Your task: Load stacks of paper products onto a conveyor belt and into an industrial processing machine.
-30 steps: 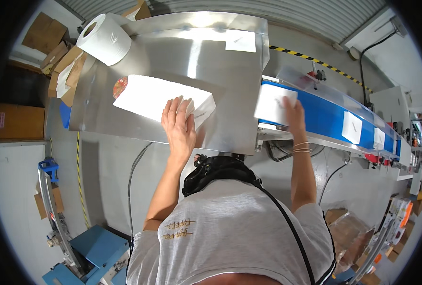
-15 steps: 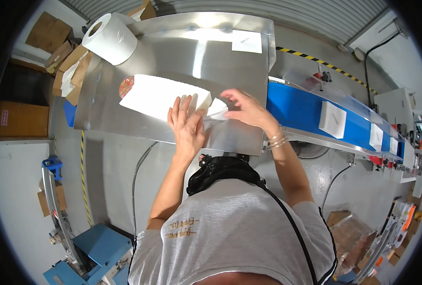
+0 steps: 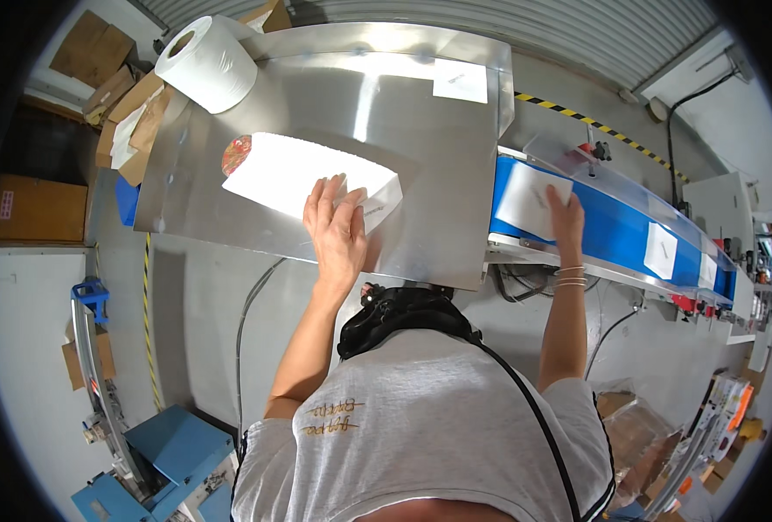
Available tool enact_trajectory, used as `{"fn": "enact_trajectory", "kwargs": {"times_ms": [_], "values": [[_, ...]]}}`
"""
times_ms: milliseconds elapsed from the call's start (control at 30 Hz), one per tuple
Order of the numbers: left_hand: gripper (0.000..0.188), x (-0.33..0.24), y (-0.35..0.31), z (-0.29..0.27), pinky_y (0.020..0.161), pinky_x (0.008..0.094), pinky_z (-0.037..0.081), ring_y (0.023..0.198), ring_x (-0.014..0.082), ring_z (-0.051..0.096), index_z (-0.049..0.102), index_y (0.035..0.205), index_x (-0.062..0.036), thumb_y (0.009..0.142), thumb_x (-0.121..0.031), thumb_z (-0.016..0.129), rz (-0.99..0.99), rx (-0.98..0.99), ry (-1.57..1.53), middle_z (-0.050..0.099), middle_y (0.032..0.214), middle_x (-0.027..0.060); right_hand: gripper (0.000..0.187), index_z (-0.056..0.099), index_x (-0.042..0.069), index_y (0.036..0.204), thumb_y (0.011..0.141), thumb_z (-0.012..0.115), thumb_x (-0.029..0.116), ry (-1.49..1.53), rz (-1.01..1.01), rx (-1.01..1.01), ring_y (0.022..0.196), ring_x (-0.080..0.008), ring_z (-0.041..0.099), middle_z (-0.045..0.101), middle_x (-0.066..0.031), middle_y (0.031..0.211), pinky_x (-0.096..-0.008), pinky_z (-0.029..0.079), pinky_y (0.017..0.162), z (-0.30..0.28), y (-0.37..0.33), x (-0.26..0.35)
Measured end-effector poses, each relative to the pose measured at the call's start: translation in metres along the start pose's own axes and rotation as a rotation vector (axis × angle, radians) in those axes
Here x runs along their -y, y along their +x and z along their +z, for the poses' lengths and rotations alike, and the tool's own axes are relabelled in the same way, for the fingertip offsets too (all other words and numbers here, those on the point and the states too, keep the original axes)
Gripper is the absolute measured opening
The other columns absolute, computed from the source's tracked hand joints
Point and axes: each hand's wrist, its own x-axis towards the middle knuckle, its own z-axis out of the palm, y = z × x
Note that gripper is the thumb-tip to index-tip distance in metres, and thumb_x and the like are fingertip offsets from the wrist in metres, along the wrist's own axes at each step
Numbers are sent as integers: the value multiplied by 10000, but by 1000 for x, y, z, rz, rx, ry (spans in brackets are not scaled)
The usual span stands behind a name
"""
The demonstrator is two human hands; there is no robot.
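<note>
A: In the head view, what is the left hand (image 3: 338,230) doing?

B: It lies palm down on a stack of white envelopes (image 3: 303,178) on the steel bench (image 3: 421,122). The fingers (image 3: 316,198) are stretched out and slightly spread, pressing flat on the near right end of the stack, pinching nothing.

A: Where does that stack sit?

B: Toward the left middle of the bench, lying slantwise, its left end further away than its right. A small red and patterned round thing (image 3: 236,155) peeps out at its far left end; I cannot tell what it is.

A: And the right hand (image 3: 566,222)?

B: It reaches out to the right, over the blue conveyor belt (image 3: 616,230) that runs off from the bench's right edge. The fingers (image 3: 564,202) lie together on the near right corner of a single white envelope (image 3: 529,198) resting on the belt. Whether the thumb is under the paper I cannot tell. Thin bangles (image 3: 567,277) circle that wrist.

A: Anything else on the belt?

B: Two more white envelopes, one (image 3: 661,250) further right and another (image 3: 706,271) beyond it, well apart from each other.

A: And about the bench?

B: A large white paper roll (image 3: 207,61) stands at the far left corner, with cardboard pieces (image 3: 138,122) just beside it on the left. A white paper sheet (image 3: 460,80) lies flat at the far right corner.
</note>
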Motion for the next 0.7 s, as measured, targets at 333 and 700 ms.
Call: {"fn": "enact_trajectory", "kwargs": {"times_ms": [333,700], "values": [[253,2,3,-4,1114,557,157,1368,408,291,682,967,-102,747,15,635,56,90,1,440,1400,164,467,593,77,1159,743,778,183,119,-749,506,1153,-267,540,546,-103,1262,-388,454,949,82,-101,166],[318,15,9,-7,1073,489,304,1309,393,372,647,1103,-100,808,17,628,31,48,10,487,1356,146,388,565,-25,1074,885,684,293,546,-280,316,826,-106,546,622,-46,920,-267,471,737,85,-84,107]]}}
